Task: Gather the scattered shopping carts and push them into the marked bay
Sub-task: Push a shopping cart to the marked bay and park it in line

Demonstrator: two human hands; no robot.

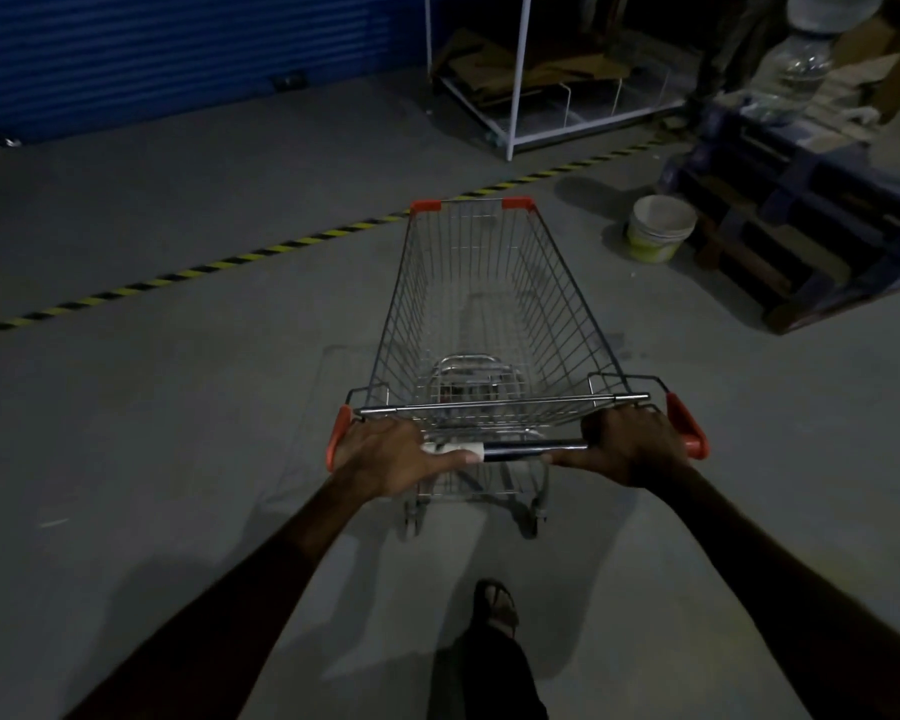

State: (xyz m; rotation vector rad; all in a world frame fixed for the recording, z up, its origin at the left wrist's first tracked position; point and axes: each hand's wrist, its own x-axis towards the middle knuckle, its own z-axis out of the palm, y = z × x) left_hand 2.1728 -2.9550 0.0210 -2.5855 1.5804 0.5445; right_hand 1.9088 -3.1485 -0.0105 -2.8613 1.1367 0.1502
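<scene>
Best to keep both hands wrapped on the dark handle bar (528,449) of the empty silver wire shopping cart with orange plastic corners (489,314): left hand (385,457) closed fully around the white-taped left end of the bar, right hand (632,444) closed fully around the right end, thumbs lying along the bar toward the middle. Standing on the grey concrete floor (178,418), with the nose of the cart touching or just short of the yellow-and-black striped floor tape (219,265), which runs slantwise across in front of the cart. Probably the edge of the marked bay, though not possible to say for sure from here. Advisable to push with equal force on both ends, arms nearly straight, so that the cart rolls straight and does not swing. To the right of the cart, near its front half, a white plastic bucket with a yellow-green band (658,228); beyond the bucket, stacked dark blue pallets (801,200) loaded with clear plastic bottles (796,70). Likely the main danger: drifting right and clipping the bucket. Ahead of the cart, past the tape, a white metal frame rack (515,75) holding flattened cardboard; ahead and left of the cart, a blue corrugated shutter (178,49). No other carts in sight. Behind the cart, one sandalled foot (497,608), close to the rear wheels; short steps wise.
</scene>
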